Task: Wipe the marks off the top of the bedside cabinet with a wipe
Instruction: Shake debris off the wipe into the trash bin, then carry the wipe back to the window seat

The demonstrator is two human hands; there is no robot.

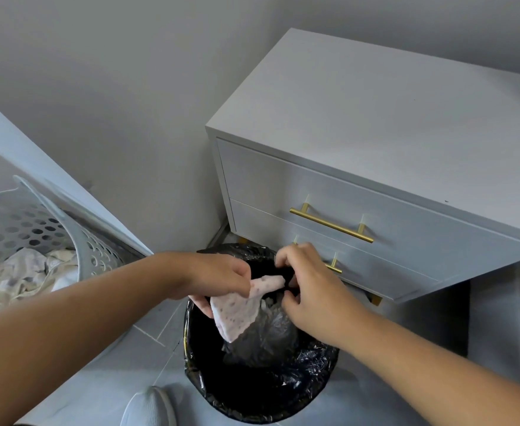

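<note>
A home bedroom corner — a white bedside cabinet (390, 142) at upper right, a laundry basket (37, 238) of clothes at left, a lined bin (252, 379) below.

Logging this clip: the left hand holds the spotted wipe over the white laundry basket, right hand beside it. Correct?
Not quite. In the head view, the left hand holds the spotted wipe over the black-lined bin, not the laundry basket. The right hand is beside it.

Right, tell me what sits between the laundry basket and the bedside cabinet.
Head view: the black-lined bin stands on the floor between the laundry basket and the bedside cabinet; both hands hold the spotted wipe over it.
</note>
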